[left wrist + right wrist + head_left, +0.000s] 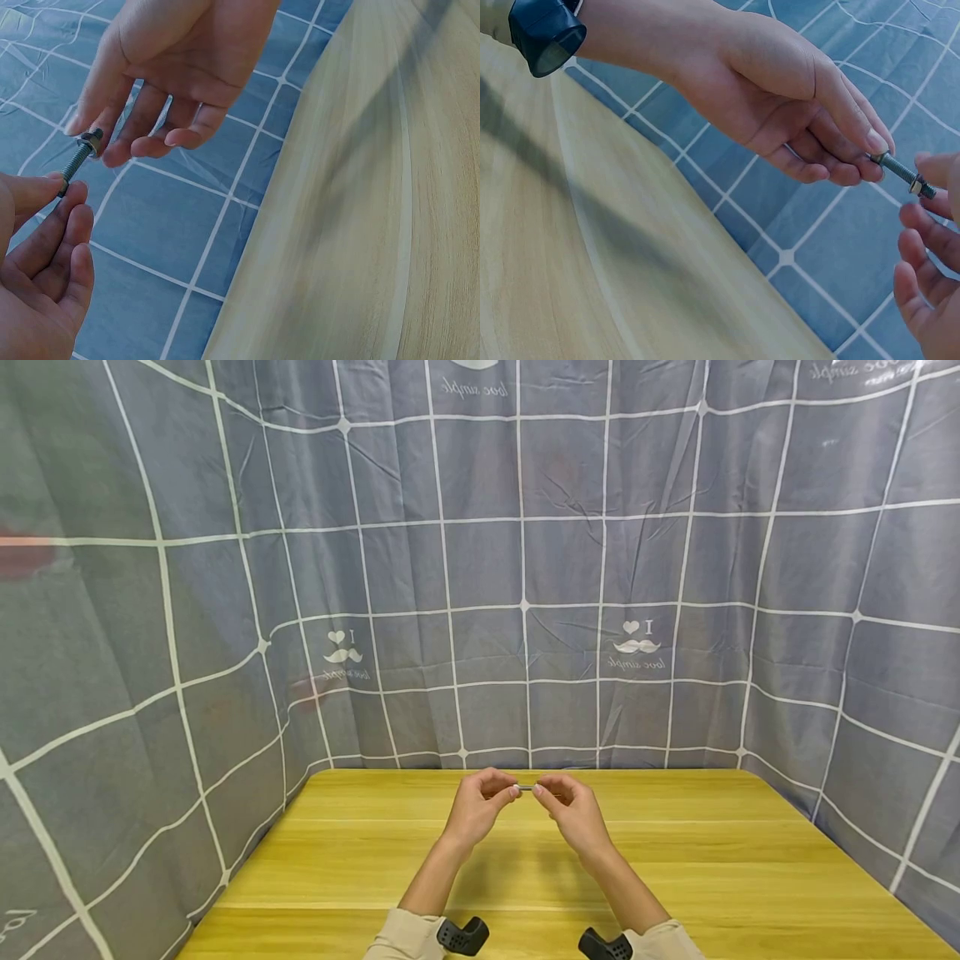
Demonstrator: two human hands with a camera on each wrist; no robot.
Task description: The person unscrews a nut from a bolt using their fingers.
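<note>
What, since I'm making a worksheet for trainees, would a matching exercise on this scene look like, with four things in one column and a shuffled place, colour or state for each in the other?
Things:
1. Left hand
2. Table
3. Curtain
4. Nut

Places, colours, states:
A. Grey-blue, patterned in white squares
B. Around the bolt, near one end
C. Pinching the bolt with its fingers, at the end away from the nut
D. Yellowish with wood grain in the head view

Right pairs: 1-C, 2-D, 3-A, 4-B
</note>
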